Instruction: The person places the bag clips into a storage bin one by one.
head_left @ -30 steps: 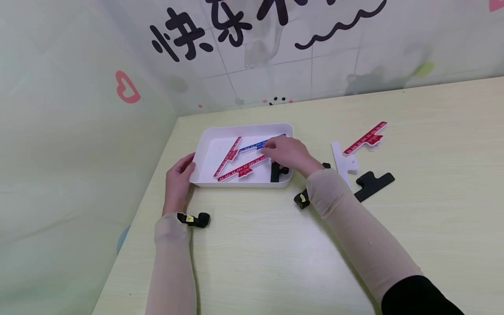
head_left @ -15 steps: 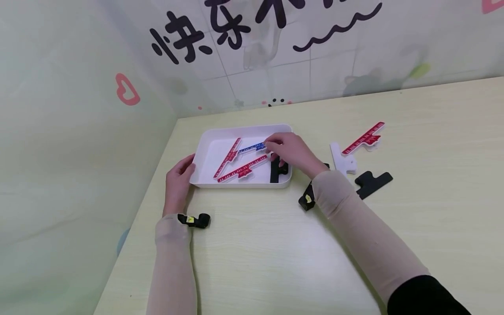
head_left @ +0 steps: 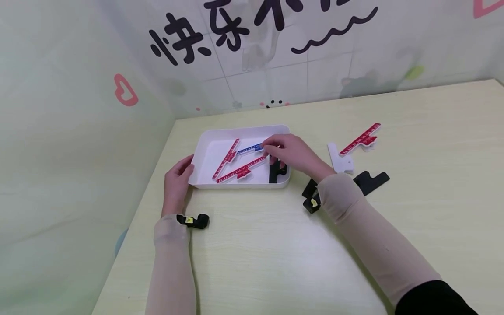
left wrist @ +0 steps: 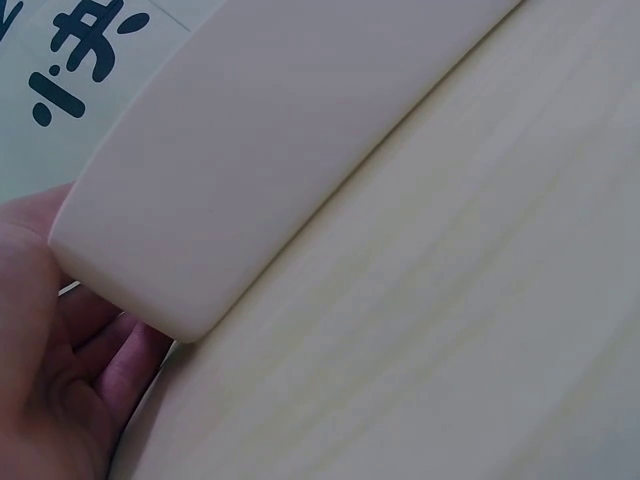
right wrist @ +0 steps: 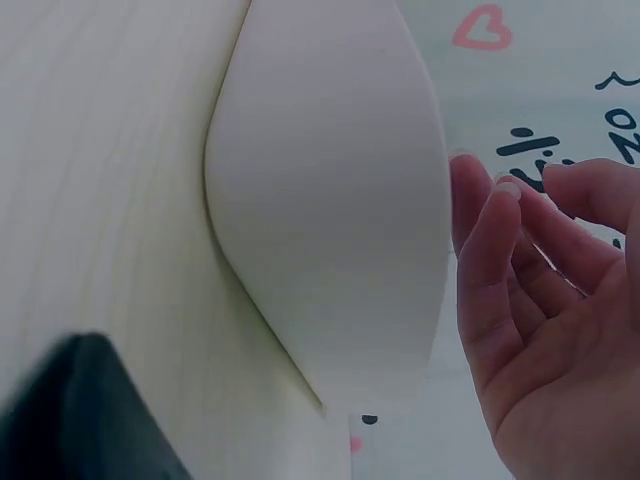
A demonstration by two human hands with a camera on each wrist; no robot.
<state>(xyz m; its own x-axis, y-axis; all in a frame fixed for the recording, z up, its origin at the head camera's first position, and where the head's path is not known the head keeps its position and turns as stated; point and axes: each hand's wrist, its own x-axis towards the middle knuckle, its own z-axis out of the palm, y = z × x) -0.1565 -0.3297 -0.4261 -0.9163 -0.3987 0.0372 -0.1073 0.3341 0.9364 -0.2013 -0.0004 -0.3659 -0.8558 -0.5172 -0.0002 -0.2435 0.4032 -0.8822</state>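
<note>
My left hand (head_left: pixel 176 183) grips the left end of a white tray (head_left: pixel 244 185), thumb at the rim and fingers against the outside. In the left wrist view the tray wall (left wrist: pixel 240 150) rests between thumb and fingers. Inside lie two red ruler-marked clips, one slanting steeply (head_left: pixel 226 158) and one lower (head_left: pixel 242 170), a blue clip (head_left: pixel 250 149) and a black clip (head_left: pixel 273 175). My right hand (head_left: pixel 293 153) hovers above the tray's right side, covering the blue clip's right end. In the right wrist view, this hand (right wrist: pixel 560 300) has loosely bent, parted fingers with nothing visible between them.
Right of the tray, a red clip (head_left: pixel 360 139) lies touching a white clip (head_left: pixel 334 158). A black clip (head_left: pixel 372 181) is partly hidden by my right sleeve. A printed backdrop (head_left: pixel 256 78) stands behind the table (head_left: pixel 244 245), and another covers the left side.
My right hand stays above the blue clip while its wrist and forearm shift right and down. The fingers appear to have loosened from the blue clip. My left hand keeps its grip on the tray.
</note>
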